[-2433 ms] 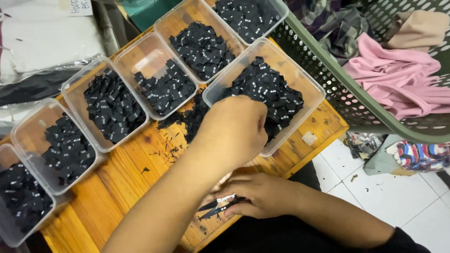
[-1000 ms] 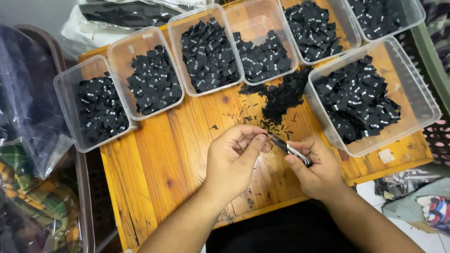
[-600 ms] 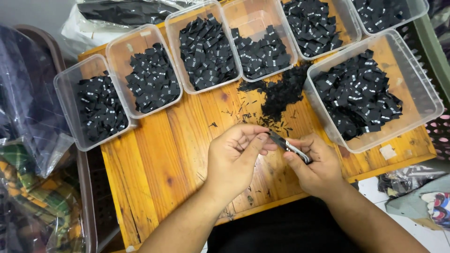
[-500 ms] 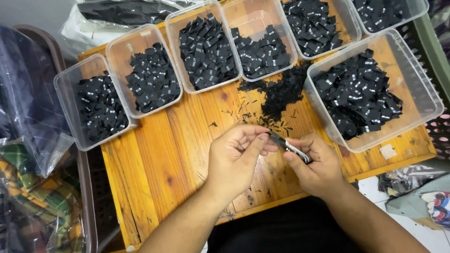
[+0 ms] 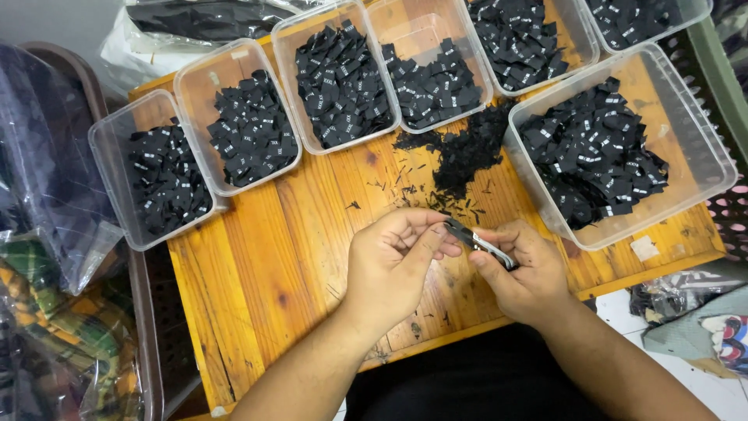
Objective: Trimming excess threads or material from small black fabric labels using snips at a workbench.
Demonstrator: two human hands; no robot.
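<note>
While little has changed | left hand (image 5: pixel 397 261) pinches at snips (image 5: pixel 479 242) | right hand (image 5: pixel 523 273) stays clamped on snips

glossy metal snips (image 5: pixel 481 243), clear plastic tubs (image 5: pixel 623 148), matt black cloth labels (image 5: pixel 592 160), varnished wood table (image 5: pixel 288 257)

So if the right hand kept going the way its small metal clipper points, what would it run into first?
The right hand aims the metal clipper up-left, so it would meet the left hand's fingertips first; they already seem to touch the tip, though depth is unclear.
</note>
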